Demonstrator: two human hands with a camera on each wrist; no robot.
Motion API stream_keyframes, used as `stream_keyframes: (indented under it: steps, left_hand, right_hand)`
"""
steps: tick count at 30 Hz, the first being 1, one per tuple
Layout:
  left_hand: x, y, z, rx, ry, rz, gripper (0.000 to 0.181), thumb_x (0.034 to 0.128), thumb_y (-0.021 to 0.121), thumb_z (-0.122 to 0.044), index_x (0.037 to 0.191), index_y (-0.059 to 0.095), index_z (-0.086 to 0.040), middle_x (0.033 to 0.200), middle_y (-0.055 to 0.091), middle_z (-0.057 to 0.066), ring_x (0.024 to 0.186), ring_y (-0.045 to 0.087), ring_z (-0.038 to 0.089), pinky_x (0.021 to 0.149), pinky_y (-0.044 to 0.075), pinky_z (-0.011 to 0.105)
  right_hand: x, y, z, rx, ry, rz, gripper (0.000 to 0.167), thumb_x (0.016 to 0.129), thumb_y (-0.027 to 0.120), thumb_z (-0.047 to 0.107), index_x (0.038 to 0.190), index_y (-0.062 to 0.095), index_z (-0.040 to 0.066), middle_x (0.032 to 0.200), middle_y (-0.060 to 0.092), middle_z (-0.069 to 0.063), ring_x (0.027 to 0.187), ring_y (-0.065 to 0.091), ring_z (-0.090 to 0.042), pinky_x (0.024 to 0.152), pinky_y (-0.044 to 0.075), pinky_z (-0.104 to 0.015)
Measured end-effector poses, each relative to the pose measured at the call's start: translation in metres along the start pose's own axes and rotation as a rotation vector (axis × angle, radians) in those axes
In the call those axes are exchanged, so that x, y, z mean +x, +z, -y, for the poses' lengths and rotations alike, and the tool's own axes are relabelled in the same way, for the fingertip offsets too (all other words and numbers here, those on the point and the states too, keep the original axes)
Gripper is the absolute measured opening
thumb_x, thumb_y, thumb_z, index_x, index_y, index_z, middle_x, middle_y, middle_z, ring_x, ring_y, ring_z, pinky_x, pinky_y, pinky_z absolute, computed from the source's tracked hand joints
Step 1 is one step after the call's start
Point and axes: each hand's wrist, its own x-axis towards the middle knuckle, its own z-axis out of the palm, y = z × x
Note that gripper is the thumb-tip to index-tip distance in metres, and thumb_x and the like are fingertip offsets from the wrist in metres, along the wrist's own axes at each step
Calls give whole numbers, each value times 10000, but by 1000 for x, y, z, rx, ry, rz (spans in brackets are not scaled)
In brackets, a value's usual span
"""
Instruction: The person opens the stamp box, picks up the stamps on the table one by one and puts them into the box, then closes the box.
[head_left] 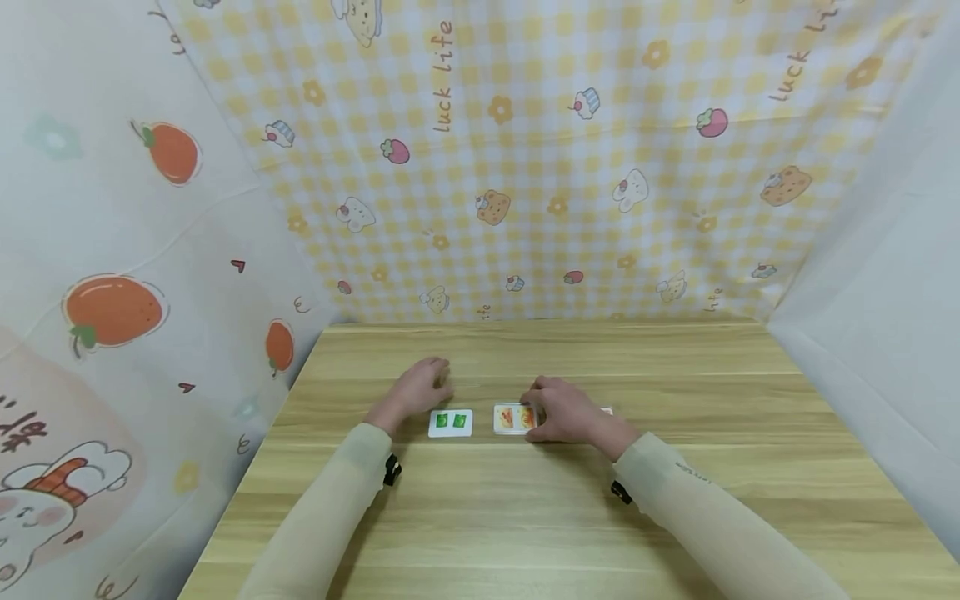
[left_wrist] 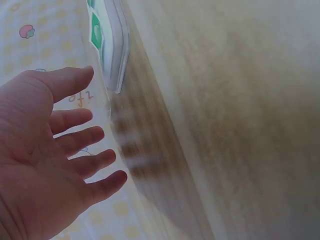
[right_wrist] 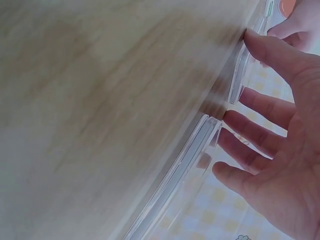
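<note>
In the head view a white stack of cards with two green pictures (head_left: 451,423) lies flat on the table, just in front of my left hand (head_left: 420,387). The left wrist view shows the stack's layered side (left_wrist: 116,47); that hand's fingers are spread, apart from it, holding nothing. To the right lies a stack of cards with orange pictures (head_left: 506,418), in what looks like a clear case. My right hand (head_left: 568,410) pinches its right end, thumb on the near edge and a finger on the far one. The hand covers part of that stack.
Another clear-edged flat stack (right_wrist: 175,172) lies beyond the right hand, mostly hidden by it in the head view. The wooden table (head_left: 495,517) meets a yellow checked cloth (head_left: 540,242) at its back edge. More cloth hangs at both sides.
</note>
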Motion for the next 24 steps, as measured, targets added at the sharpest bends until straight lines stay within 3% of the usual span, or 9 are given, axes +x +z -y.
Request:
stream_keyframes:
  steps: [8, 19, 24]
  left_hand:
    - [5, 5, -1, 25, 36, 30, 575, 953, 699, -117, 1482, 481, -52, 1506, 470, 145, 1389, 419, 343, 1141, 302, 495]
    - [11, 2, -12, 120, 42, 38, 621, 904, 772, -197, 1448, 521, -33, 1386, 565, 178, 1229, 552, 340, 1026, 448, 480]
    - [9, 1, -13, 131, 45, 30, 629, 895, 783, -217, 1436, 531, -16, 1348, 593, 177, 1045, 607, 264, 939, 502, 434]
  right_hand:
    - [-1, 4, 0, -9, 0, 4, 612, 791, 860, 412, 1274, 684, 80, 1213, 601, -72, 1000, 567, -198, 863, 502, -398]
    - [0, 4, -1, -24, 24, 4, 626, 800, 855, 412, 1287, 677, 61, 1241, 599, -81, 1075, 583, -240, 906, 504, -421]
    - [-2, 4, 1, -28, 27, 5, 619, 816, 843, 410, 1291, 672, 52, 1255, 599, -88, 1103, 583, -260, 912, 504, -437]
